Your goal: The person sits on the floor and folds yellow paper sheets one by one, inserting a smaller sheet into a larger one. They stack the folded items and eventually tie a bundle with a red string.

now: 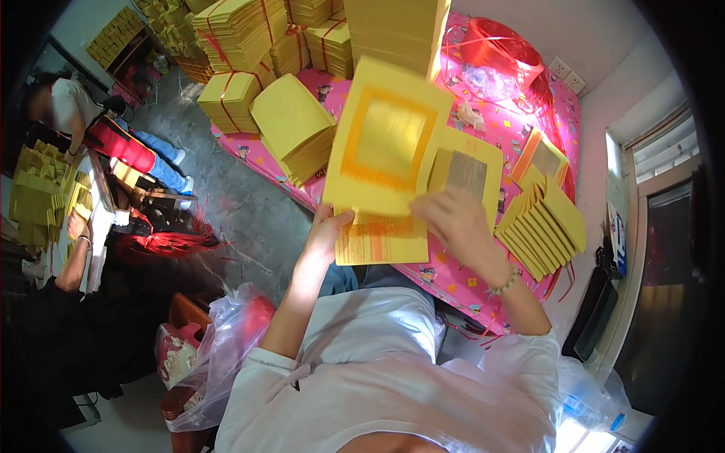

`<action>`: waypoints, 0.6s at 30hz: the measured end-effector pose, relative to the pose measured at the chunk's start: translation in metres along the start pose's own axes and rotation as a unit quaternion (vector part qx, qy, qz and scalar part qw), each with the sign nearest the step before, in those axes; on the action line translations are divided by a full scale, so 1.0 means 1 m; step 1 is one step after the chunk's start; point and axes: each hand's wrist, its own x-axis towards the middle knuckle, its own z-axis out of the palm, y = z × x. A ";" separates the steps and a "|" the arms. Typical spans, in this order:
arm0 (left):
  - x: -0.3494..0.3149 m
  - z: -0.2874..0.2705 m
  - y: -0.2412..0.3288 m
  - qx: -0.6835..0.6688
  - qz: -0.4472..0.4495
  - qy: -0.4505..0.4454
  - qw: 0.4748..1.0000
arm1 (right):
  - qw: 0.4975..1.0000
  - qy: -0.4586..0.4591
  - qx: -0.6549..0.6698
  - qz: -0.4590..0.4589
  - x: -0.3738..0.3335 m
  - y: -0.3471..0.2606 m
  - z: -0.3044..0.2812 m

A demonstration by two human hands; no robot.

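My left hand (326, 234) is closed on the left edge of some yellow paper, its thumb on top. A yellow paper sheet (389, 189) with an orange square border and a shiny gold centre is raised there. Below it shows another yellow printed sheet (381, 245) with orange marks. My right hand (457, 226), slightly blurred, has its curled fingertips at the raised sheet's lower right corner; the thumb is hidden. Just beyond that hand lies more yellow paper (487, 162) with a grey-brown rectangle. A fanned stack of folded yellow paper (540, 230) sits to the right.
A pink patterned cloth (283, 170) covers the table. Tied yellow paper bundles (230, 98) and a loose stack (294, 121) stand on it, with a red strapping roll (502, 53) at the far right. At left, another person (75, 113) and a co-worker's hand (77, 225) are near yellow paper.
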 end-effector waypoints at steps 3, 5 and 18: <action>0.004 -0.001 -0.004 -0.057 0.016 -0.034 0.998 | 0.996 0.006 0.080 0.025 -0.026 -0.004 0.024; 0.001 0.000 -0.005 -0.090 0.020 -0.044 0.995 | 0.977 0.053 0.132 0.156 -0.029 -0.002 0.029; -0.029 0.017 0.003 0.098 0.198 0.002 0.975 | 0.813 0.119 0.403 0.403 -0.009 0.039 0.071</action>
